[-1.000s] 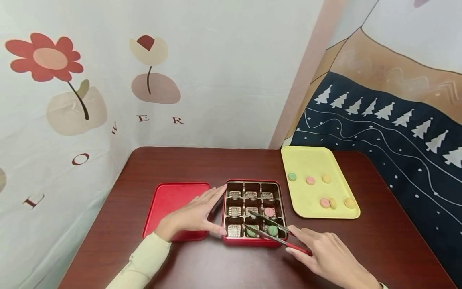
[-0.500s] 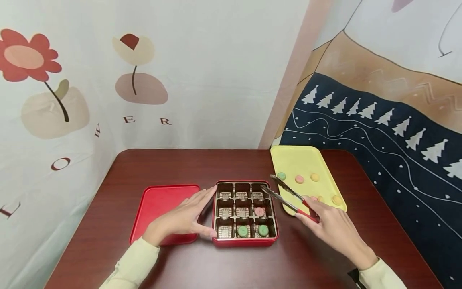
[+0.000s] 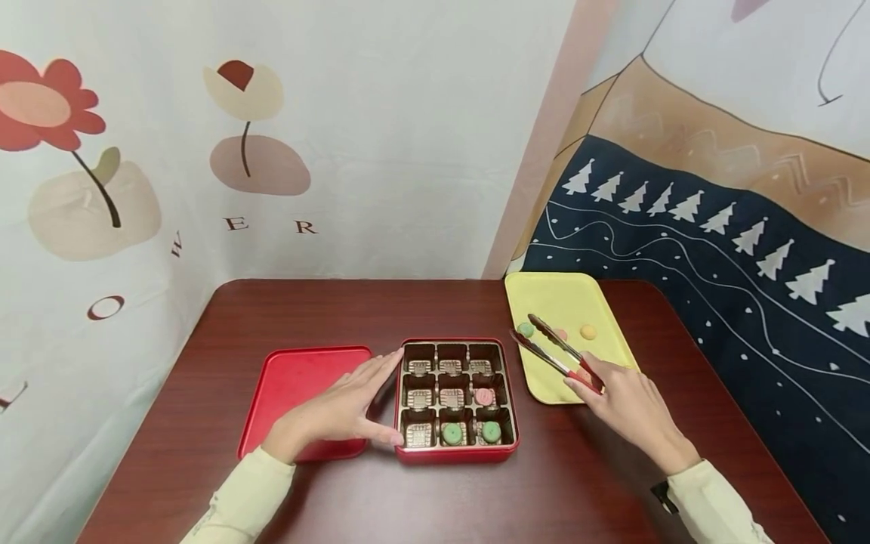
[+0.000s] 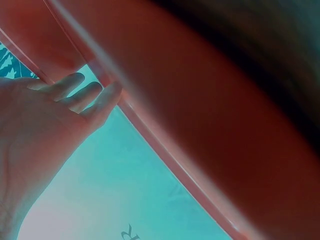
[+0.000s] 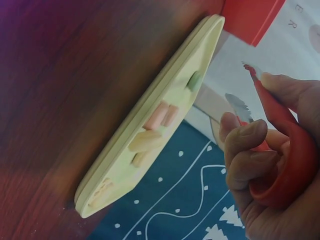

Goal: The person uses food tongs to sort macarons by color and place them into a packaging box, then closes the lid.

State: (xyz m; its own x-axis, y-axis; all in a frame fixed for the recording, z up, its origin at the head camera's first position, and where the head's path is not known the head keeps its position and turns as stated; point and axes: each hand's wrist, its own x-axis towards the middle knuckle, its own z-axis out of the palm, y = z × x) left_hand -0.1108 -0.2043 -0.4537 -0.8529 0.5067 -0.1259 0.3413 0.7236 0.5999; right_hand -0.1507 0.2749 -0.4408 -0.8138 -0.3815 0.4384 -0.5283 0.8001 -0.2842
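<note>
My left hand (image 3: 329, 412) rests its straight fingertips and thumb along the left side of a red box (image 3: 457, 455) with a gold-brown compartment insert. A pink macaron (image 3: 484, 397) lies in the middle row's right compartment. Two green macarons occupy the front row, one in the middle (image 3: 451, 433) and one at right (image 3: 491, 431). With red-handled tongs (image 3: 544, 355), my right hand (image 3: 635, 412) reaches over the yellow tray (image 3: 615, 302). The tong tips are spread near a green macaron (image 3: 526, 329), nothing gripped between them. The right wrist view shows curled fingers around the red handle (image 5: 300, 165).
Beyond the tongs, a yellow macaron (image 3: 588, 332) and a partly covered pink macaron (image 3: 560, 334) lie on the tray. More macarons there are hidden by my right hand. A red lid (image 3: 295, 385) lies left of the box, partly under my left forearm.
The tongs have left the box and swung right over the yellow tray. A green macaron stays in the front middle compartment, released from the tongs. My left hand keeps its place at the box.
</note>
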